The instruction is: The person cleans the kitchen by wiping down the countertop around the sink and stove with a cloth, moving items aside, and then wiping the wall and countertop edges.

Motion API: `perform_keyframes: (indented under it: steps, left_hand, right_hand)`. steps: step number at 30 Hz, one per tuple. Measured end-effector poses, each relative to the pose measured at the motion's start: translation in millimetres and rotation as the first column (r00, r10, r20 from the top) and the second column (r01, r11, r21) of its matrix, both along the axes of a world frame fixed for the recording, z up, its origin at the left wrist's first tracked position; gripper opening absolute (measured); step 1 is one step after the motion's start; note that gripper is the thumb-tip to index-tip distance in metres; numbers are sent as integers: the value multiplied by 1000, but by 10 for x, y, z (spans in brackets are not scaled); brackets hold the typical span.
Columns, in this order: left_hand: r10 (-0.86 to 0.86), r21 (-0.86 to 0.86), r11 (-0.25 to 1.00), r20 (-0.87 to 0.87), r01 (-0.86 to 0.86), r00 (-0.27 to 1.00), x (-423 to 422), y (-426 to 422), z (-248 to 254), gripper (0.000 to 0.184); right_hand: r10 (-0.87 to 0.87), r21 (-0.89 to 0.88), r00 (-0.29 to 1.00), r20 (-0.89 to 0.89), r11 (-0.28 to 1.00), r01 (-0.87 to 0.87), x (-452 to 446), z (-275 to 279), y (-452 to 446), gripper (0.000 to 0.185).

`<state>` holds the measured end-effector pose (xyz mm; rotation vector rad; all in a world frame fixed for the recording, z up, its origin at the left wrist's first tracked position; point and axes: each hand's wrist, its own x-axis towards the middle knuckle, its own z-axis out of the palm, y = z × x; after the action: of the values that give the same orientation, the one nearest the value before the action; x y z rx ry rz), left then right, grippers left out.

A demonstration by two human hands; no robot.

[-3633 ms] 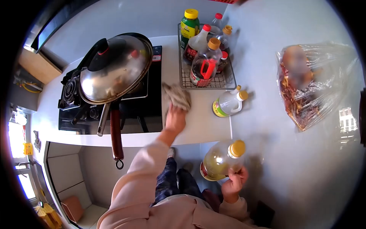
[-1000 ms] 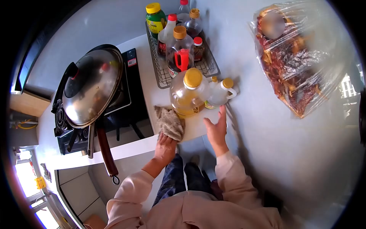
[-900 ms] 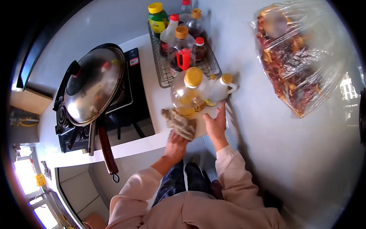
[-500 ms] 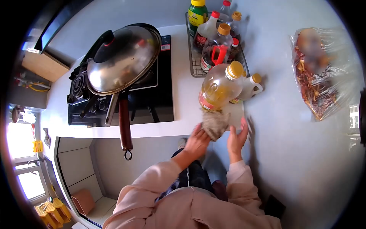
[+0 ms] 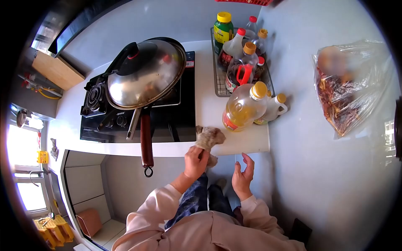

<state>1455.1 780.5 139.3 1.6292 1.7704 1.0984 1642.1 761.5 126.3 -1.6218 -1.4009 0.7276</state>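
Drawing the beige rag (image 5: 209,137), clamped in the fingers of the left hand (image 5: 195,162), away from the yellow-capped oil bottle (image 5: 244,108) to the front edge of the countertop (image 5: 248,144) near the gas hob (image 5: 161,126), so leaving the bottle standing untouched, and holding the right hand (image 5: 243,178) empty, thumb and fingers apart.

You have one cloth (image 5: 211,137), one stove (image 5: 158,126), one lid (image 5: 140,85) and two long handles (image 5: 146,138). You can count six bottles (image 5: 233,78) in one rack (image 5: 220,88), plus three outside it, one mostly hidden. You also see one bag (image 5: 343,92) and one red basket (image 5: 245,1).
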Motion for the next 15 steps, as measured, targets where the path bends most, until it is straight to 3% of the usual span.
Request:
perform_keyframes:
  steps: [1,2,3,4,5,6,7,8,9,11,13,15]
  left_hand:
    - [159,44,985,123,-165,980,11,-2,108,21]
    - [153,270,945,131,-183,980,-23,128,203,27]
    - [228,438,876,-4,-204,974,-73,366,287,33]
    - [270,495,847,-83,-196,959,-132,656,423,29]
    - [366,481,854,-284,-198,886,-206,991,367,19]
    - [341,416,892,-364,-176,867,-249,1410,265,12]
    - [183,171,979,-476,-114,860,-278,1765,43,13]
    - [-227,-493,862,-588,-121,776,-191,2070,-135,14]
    - [104,168,986,-672,14,733,-118,1875,-581,23]
    - [48,198,976,-598,90,800,28,1509,-598,28]
    - [-39,96,987,-641,130,767,89,895,-554,26]
    - [-226,-112,974,-537,197,812,72,337,-481,28]
  right_hand:
    - [15,6,1000,5,1000,-15,3,23,1,38]
    - [15,13,1000,4,1000,-15,0,46,2,38]
    - [21,15,1000,-2,1000,-21,-4,70,-10,37]
    - [24,17,1000,-7,1000,-24,-6,86,-14,36]
    - [16,24,1000,-2,1000,-16,-3,96,-20,36]
    - [42,35,999,24,998,-43,10,98,-34,36]
    - [74,37,996,52,996,-76,25,87,-57,35]
    - [77,6,995,60,997,-77,37,76,-94,36]
    - [93,-4,993,72,996,-93,48,45,-99,36]
    - [58,18,994,89,998,-59,22,49,-105,37]
    - [61,79,997,37,995,-64,-17,87,119,38]
    - [-43,67,998,-47,997,46,-90,132,337,40]
